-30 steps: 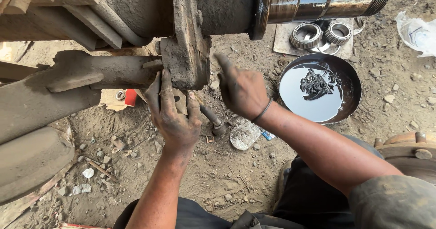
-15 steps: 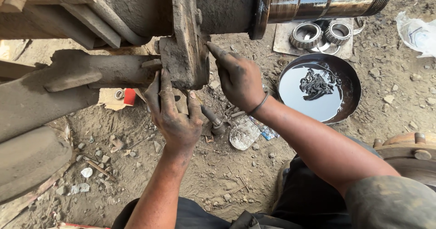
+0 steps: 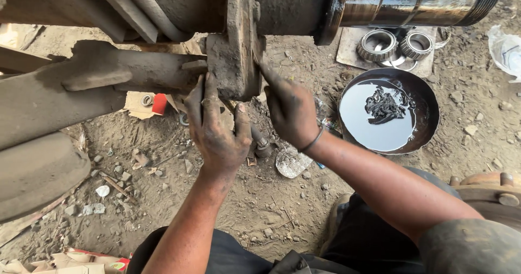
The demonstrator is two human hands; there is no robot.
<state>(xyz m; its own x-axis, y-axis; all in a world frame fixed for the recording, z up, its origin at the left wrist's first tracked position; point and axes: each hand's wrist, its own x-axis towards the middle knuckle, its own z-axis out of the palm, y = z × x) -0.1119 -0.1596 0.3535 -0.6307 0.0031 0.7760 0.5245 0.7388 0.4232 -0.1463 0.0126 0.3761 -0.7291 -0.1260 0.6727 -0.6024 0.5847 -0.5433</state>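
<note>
Axle tube lies horizontal across top of view, long axis left to right; its oily polished spindle end points right. Rusty flange plate stands upright across the axle, edge-on to camera. Left hand reaches up from below, fingers spread, loosely gripping the plate's lower edge. Right hand just right of plate, index fingertip touching its face, other fingers curled, holding nothing. Oil pan and two bearings on dirt ground at right.

Obstacles: thick mud-caked steel axle flange overhead, round black oil-filled metal pan right. Free: bare dirt ground btwn forearms & left.
</note>
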